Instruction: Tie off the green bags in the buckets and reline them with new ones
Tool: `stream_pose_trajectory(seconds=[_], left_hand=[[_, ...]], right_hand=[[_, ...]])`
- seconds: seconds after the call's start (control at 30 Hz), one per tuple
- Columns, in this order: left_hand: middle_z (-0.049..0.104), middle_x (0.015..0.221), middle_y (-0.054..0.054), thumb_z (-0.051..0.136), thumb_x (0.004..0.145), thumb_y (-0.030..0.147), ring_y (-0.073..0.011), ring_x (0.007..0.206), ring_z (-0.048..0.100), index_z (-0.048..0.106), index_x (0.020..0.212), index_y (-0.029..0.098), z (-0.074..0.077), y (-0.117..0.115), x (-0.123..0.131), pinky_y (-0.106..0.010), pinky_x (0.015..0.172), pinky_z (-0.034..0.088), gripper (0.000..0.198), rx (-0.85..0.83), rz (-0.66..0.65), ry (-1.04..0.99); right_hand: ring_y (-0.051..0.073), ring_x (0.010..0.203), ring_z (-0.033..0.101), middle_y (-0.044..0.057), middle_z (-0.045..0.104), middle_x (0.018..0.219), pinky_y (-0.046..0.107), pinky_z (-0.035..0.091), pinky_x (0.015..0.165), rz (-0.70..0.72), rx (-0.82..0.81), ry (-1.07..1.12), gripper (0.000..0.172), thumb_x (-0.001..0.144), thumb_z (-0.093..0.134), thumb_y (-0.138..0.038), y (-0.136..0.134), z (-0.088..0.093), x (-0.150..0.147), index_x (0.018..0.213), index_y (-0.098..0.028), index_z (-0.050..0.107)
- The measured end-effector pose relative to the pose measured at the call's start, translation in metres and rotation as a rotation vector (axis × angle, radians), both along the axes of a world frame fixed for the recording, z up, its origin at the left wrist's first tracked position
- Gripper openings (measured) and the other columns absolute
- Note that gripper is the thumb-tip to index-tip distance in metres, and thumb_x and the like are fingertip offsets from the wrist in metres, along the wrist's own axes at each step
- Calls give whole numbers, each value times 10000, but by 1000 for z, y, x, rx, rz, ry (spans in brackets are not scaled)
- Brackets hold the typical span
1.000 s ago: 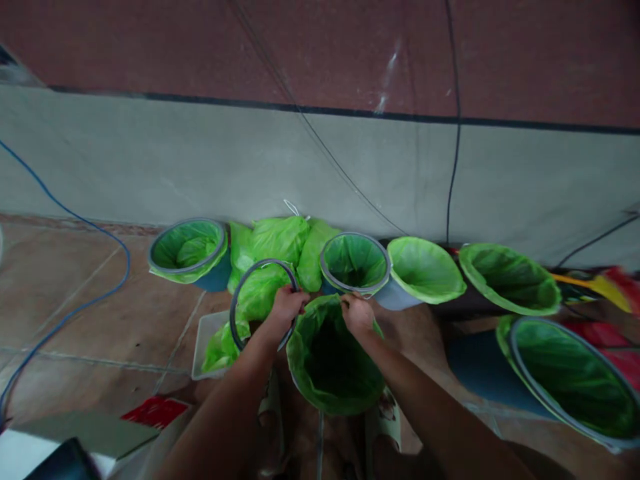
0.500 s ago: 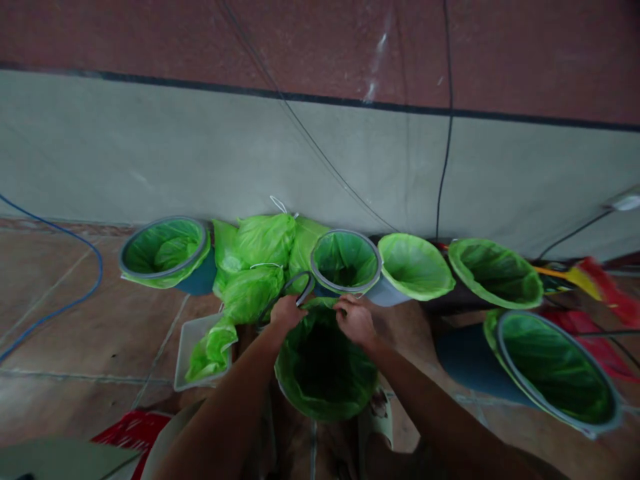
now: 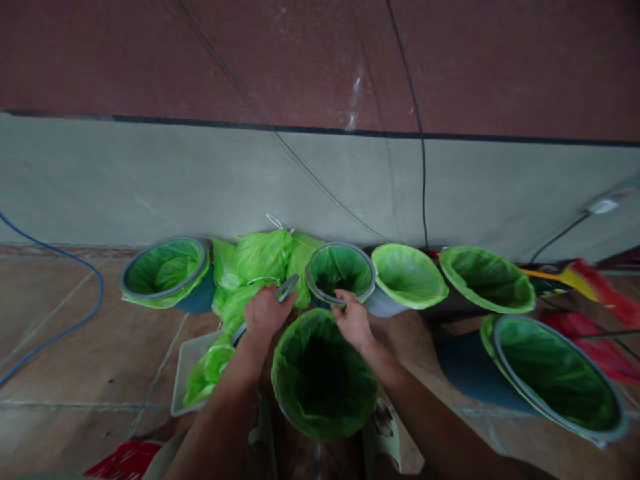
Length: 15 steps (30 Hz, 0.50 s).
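In front of my feet stands a bin lined with a green bag (image 3: 325, 427), the bag folded over its rim. My left hand (image 3: 265, 313) is closed around a loose grey ring (image 3: 287, 287), beside the bin's far left edge. At the bin's far right edge is my right hand (image 3: 354, 323), thumb and fingers curled together; what they pinch, if anything, is too small to make out. Just beyond the fingers is another lined bin (image 3: 371, 283) with a grey ring on its rim. The inside of the near bin is dark.
Filled green bags (image 3: 265, 257) lean against the wall, by a white tub (image 3: 185, 383). More lined bins stand left (image 3: 197, 297) and right, among them a white one (image 3: 387, 303) and a tilted blue one (image 3: 465, 360). A blue hose (image 3: 100, 287) lies left.
My left hand has moved slightly left, lifting the grey ring away from the bin's edge. My right hand stays near the far rim. The view has tilted up and shifted slightly.
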<state>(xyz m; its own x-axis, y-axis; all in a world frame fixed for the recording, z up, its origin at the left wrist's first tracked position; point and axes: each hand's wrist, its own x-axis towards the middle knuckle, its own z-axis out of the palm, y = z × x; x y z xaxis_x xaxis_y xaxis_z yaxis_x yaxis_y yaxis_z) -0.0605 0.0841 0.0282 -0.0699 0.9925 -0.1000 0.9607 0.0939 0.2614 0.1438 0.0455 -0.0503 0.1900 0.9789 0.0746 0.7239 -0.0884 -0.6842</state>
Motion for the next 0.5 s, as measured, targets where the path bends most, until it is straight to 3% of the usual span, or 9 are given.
stream_pose_trajectory(seconds=[0.07,0.13,0.23,0.3,0.37,0.43,0.5], left_hand=[[690,899,-98,525,882,487,-238,831,663,676,922,182,33,0,-3,-277,673,462,342,179,13,-100],[642,760,-50,564,871,455,-178,709,616,665,825,179,58,-1,-4,-228,581,400,298,353,-11,-358],[536,616,11,545,873,522,-83,479,438,655,818,175,69,2,5,-196,455,292,369,414,37,-981],[541,640,22,481,889,586,-48,409,327,649,910,174,57,6,22,-190,412,258,445,313,134,-1370],[562,675,13,413,910,613,-38,400,320,633,970,169,35,10,44,-186,414,300,500,180,217,-1552],[601,706,-12,303,949,607,-56,433,412,620,1031,164,9,16,65,-199,471,396,551,28,235,-1482],[650,754,-42,260,981,545,-86,540,553,632,1028,158,-12,23,79,-212,567,466,539,-96,160,-1139]], right_hand=[[165,815,648,130,602,1286,303,524,823,16,80,138,502,856,547,-278,6,20,-6,1343,-159,505],[136,710,622,151,559,1340,297,529,775,-1,102,218,590,854,567,-355,11,35,-9,1393,-152,442],[143,739,633,161,603,1275,296,522,789,-124,30,301,640,850,568,-478,13,38,-7,1378,-139,438],[149,728,642,131,675,1130,277,527,717,-194,-63,447,624,851,544,-540,12,28,-1,1335,-154,456],[142,610,616,82,718,940,248,497,557,-267,-131,625,587,863,501,-570,11,10,10,1289,-168,458],[133,480,552,53,710,778,229,429,436,-391,-126,668,509,892,433,-552,13,-8,27,1206,-156,492],[136,445,536,58,672,656,223,404,406,-508,-72,502,439,920,348,-506,19,-23,50,1015,-143,573]])
